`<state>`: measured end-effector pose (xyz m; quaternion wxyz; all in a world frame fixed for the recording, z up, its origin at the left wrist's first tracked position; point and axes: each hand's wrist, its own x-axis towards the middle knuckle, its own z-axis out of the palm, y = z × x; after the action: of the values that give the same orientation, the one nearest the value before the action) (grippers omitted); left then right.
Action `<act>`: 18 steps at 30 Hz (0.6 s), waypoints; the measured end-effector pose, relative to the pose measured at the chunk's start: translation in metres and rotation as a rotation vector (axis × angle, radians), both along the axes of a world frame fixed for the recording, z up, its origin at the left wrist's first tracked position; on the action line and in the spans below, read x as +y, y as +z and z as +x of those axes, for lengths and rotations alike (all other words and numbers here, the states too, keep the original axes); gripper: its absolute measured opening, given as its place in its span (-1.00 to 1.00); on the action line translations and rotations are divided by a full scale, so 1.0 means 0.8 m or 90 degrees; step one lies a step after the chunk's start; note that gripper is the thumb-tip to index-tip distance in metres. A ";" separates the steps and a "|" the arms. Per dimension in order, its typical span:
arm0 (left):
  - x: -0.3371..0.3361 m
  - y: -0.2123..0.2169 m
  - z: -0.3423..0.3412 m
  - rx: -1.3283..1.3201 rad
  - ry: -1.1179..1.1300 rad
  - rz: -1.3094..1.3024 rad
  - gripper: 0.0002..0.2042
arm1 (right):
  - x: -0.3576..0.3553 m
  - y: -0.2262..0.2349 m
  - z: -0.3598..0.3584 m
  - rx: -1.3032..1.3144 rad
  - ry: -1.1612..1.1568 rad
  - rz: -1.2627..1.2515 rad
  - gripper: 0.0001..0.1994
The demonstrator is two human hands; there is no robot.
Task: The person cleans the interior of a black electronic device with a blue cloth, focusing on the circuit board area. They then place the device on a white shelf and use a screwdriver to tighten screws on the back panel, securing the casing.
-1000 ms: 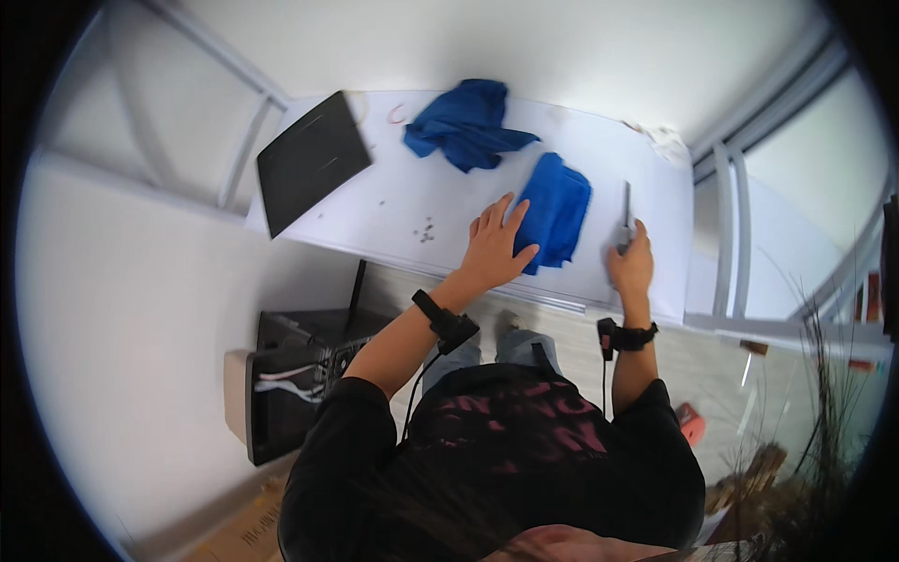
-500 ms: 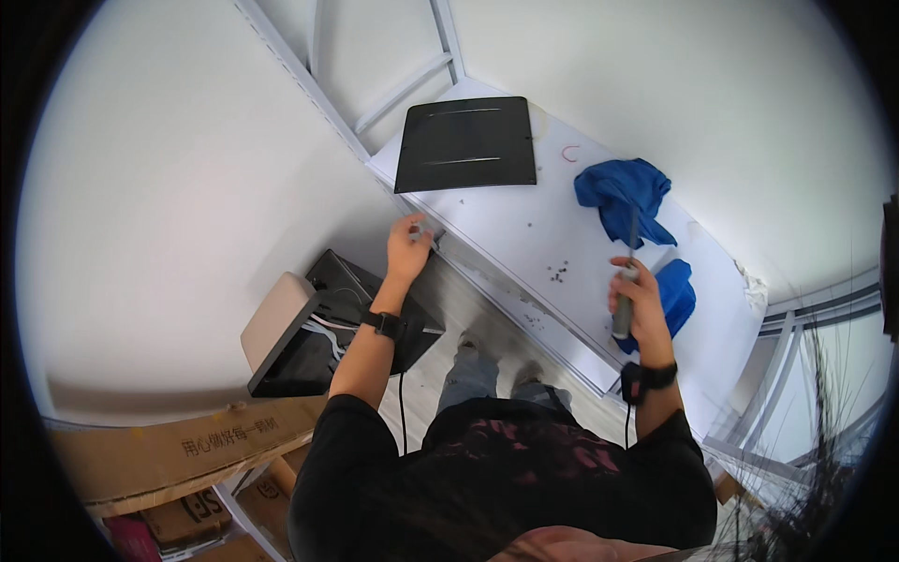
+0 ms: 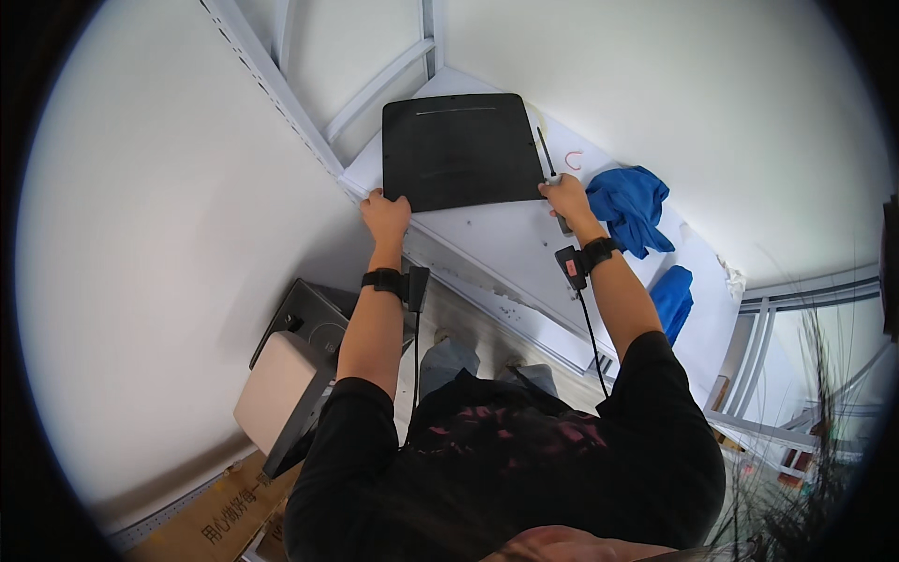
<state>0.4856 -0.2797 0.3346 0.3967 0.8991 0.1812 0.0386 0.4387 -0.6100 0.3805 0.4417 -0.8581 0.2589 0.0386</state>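
Black flat device (image 3: 464,150) lies at the far-left end of the white table (image 3: 506,245). Your left hand (image 3: 386,212) grips its near-left corner; your right hand (image 3: 566,198) touches its right edge, fingers closed around a screwdriver (image 3: 547,157). Looks like positioning; next, square it up steadily.

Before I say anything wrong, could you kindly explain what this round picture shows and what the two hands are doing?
It is one fisheye view from a camera on the person's head, looking down, so straight edges bend. There is no machine, only bare hands with wrist straps. The left hand grips the near left corner of a flat black panel lying on a white table. The right hand is at the panel's right edge and holds a slim tool. Two blue cloths lie further right.
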 end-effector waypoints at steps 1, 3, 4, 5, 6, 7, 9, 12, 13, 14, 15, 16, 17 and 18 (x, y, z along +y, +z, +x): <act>0.002 -0.004 0.000 -0.010 -0.004 -0.004 -0.42 | 0.002 -0.002 0.001 -0.006 0.005 0.005 -0.69; 0.003 -0.013 -0.002 -0.033 -0.009 -0.015 -0.44 | 0.002 -0.005 0.001 -0.019 0.018 0.013 -0.74; 0.005 -0.019 -0.002 -0.036 -0.013 -0.014 -0.45 | 0.001 -0.010 0.001 -0.018 0.006 0.021 -0.76; 0.007 -0.029 -0.003 -0.037 -0.015 -0.014 -0.45 | -0.002 -0.020 0.001 -0.017 -0.005 0.030 -0.78; 0.009 -0.031 -0.002 -0.046 -0.015 -0.012 -0.46 | -0.002 -0.024 0.002 -0.023 -0.013 0.040 -0.80; 0.010 -0.033 0.002 -0.036 -0.021 -0.062 -0.46 | -0.006 -0.027 0.003 -0.041 -0.025 0.033 -0.75; 0.016 -0.036 0.007 -0.019 -0.025 -0.157 -0.48 | -0.010 -0.018 0.004 -0.071 -0.019 0.013 -0.77; 0.024 -0.037 -0.004 -0.003 0.020 -0.388 -0.54 | -0.023 -0.006 0.007 -0.148 0.014 0.065 -0.81; 0.016 -0.018 -0.017 0.003 0.016 -0.399 -0.57 | -0.033 -0.001 0.000 -0.164 0.024 0.076 -0.82; 0.007 0.001 -0.031 0.007 0.014 -0.409 -0.60 | -0.042 0.005 -0.008 -0.179 0.036 0.086 -0.82; -0.001 0.025 -0.051 0.010 0.013 -0.418 -0.63 | -0.047 0.013 -0.017 -0.196 0.045 0.095 -0.81; 0.001 0.038 -0.069 -0.011 0.014 -0.407 -0.64 | -0.047 0.022 -0.026 -0.211 0.061 0.105 -0.81; 0.004 0.050 -0.089 -0.032 0.016 -0.395 -0.65 | -0.047 0.032 -0.036 -0.226 0.079 0.115 -0.81; 0.007 0.065 -0.111 -0.055 0.022 -0.383 -0.66 | -0.045 0.045 -0.049 -0.244 0.091 0.125 -0.81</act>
<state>0.3965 -0.2742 0.3867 0.6516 0.7357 0.1826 0.0281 0.3997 -0.6463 0.4162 0.5602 -0.8190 0.1035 -0.0689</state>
